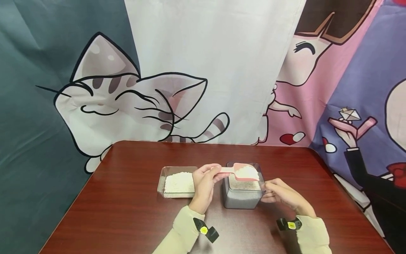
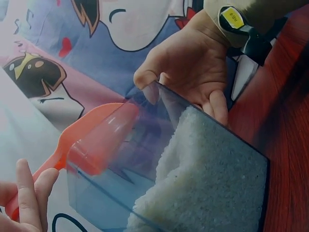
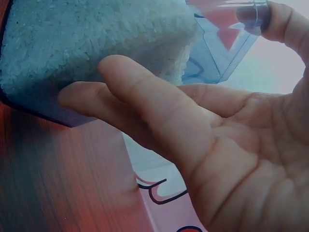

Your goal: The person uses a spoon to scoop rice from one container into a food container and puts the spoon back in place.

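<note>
My left hand pinches the handle of a pink scoop, which is held level over a tall clear container. White rice fills the scoop's bowl. More rice lies inside the container, heaped to a slope in the left wrist view, where the scoop shows partly through the clear wall. My right hand grips the container's right wall, its thumb over the rim and the fingers against the outside. In the right wrist view, those fingers lie along the wall beside the rice.
A shallow clear tray of white rice stands left of the container, partly covered by my left hand. Both stand on a reddish-brown wooden table. Behind its far edge hangs a cloth printed with cartoon figures.
</note>
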A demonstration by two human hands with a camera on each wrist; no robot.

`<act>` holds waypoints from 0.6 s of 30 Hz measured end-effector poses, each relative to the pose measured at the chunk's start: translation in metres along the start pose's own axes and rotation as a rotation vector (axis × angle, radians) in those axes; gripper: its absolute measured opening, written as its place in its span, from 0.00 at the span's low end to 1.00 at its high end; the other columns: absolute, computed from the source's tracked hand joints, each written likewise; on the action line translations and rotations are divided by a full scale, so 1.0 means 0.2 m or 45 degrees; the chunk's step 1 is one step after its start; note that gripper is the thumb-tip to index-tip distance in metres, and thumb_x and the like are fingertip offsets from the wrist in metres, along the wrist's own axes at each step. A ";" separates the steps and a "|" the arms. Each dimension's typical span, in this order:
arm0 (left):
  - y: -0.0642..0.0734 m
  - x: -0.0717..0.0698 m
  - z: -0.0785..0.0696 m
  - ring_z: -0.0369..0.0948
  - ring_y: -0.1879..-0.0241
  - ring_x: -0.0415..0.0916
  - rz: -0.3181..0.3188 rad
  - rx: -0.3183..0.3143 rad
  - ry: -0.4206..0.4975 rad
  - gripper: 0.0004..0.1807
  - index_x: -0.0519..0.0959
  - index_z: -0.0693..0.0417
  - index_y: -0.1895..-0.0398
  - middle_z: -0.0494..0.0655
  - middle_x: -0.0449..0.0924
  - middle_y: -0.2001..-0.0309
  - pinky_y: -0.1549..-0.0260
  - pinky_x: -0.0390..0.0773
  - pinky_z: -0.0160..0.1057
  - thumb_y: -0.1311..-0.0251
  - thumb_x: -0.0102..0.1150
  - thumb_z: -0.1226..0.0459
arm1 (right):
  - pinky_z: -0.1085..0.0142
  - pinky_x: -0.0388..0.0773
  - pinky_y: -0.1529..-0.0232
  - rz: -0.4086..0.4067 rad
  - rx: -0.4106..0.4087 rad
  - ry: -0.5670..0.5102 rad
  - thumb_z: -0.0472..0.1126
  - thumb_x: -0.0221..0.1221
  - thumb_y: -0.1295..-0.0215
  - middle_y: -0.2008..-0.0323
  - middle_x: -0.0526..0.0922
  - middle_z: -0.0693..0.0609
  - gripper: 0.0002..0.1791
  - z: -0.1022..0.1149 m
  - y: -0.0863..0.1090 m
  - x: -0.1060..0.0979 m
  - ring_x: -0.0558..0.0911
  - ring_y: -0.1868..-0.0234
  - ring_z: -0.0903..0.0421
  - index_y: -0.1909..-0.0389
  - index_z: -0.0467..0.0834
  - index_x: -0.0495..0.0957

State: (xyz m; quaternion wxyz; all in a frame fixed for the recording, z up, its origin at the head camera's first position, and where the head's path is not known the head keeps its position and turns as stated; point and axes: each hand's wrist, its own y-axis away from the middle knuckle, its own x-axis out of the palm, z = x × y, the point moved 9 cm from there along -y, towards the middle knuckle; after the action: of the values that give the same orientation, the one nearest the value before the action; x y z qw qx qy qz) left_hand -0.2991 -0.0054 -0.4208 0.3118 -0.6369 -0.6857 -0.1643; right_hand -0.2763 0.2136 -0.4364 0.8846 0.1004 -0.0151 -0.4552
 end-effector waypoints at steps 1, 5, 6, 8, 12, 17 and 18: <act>0.03 0.03 -0.06 0.45 0.76 0.81 -0.023 -0.034 -0.006 0.14 0.72 0.83 0.66 0.55 0.77 0.75 0.67 0.82 0.52 0.52 0.60 0.76 | 0.49 0.78 0.54 0.001 0.001 -0.001 0.36 0.44 0.34 0.63 0.80 0.43 0.17 0.00 0.00 0.00 0.81 0.61 0.53 0.60 0.24 0.71; 0.01 -0.03 -0.05 0.44 0.76 0.81 -0.006 0.006 0.026 0.09 0.74 0.79 0.68 0.55 0.77 0.74 0.68 0.83 0.50 0.51 0.59 0.77 | 0.47 0.77 0.54 -0.011 0.018 0.012 0.36 0.43 0.34 0.63 0.81 0.44 0.17 -0.01 -0.01 0.00 0.82 0.61 0.52 0.60 0.25 0.72; 0.02 -0.04 -0.06 0.44 0.76 0.81 -0.013 0.011 0.029 0.08 0.75 0.79 0.68 0.55 0.77 0.74 0.68 0.83 0.50 0.51 0.59 0.77 | 0.47 0.76 0.54 -0.014 0.020 0.013 0.36 0.43 0.34 0.63 0.81 0.44 0.17 -0.01 -0.01 0.00 0.82 0.61 0.52 0.60 0.25 0.73; 0.02 -0.06 -0.08 0.44 0.76 0.81 -0.029 0.007 0.030 0.08 0.75 0.78 0.68 0.56 0.77 0.73 0.67 0.83 0.50 0.50 0.58 0.77 | 0.46 0.76 0.54 -0.019 0.026 0.015 0.36 0.43 0.34 0.64 0.81 0.44 0.16 -0.02 -0.01 0.00 0.82 0.61 0.52 0.62 0.26 0.73; 0.05 -0.08 -0.17 0.47 0.77 0.81 -0.091 -0.069 0.020 0.09 0.73 0.80 0.66 0.58 0.77 0.73 0.65 0.82 0.52 0.49 0.56 0.78 | 0.47 0.77 0.55 -0.014 0.013 0.020 0.36 0.43 0.34 0.66 0.80 0.46 0.15 -0.01 -0.01 0.00 0.82 0.63 0.53 0.64 0.28 0.74; 0.04 -0.11 -0.22 0.49 0.77 0.82 -0.087 -0.086 0.037 0.12 0.69 0.85 0.62 0.57 0.77 0.73 0.65 0.82 0.50 0.47 0.54 0.79 | 0.48 0.78 0.57 -0.016 -0.004 0.015 0.35 0.43 0.35 0.68 0.80 0.48 0.13 0.00 -0.01 0.00 0.82 0.65 0.55 0.67 0.30 0.74; 0.03 -0.11 -0.23 0.49 0.77 0.82 -0.083 -0.085 0.046 0.12 0.69 0.85 0.62 0.57 0.77 0.73 0.65 0.82 0.50 0.47 0.53 0.79 | 0.48 0.78 0.56 -0.018 -0.004 0.012 0.35 0.43 0.35 0.68 0.80 0.48 0.13 0.00 0.00 0.00 0.82 0.65 0.55 0.66 0.30 0.74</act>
State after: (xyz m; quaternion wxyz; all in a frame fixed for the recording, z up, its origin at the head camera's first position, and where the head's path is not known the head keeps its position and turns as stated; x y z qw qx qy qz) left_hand -0.2825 -0.0500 -0.4013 0.2971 -0.6213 -0.6945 -0.2084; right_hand -0.2771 0.2133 -0.4371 0.8815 0.1015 -0.0094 -0.4610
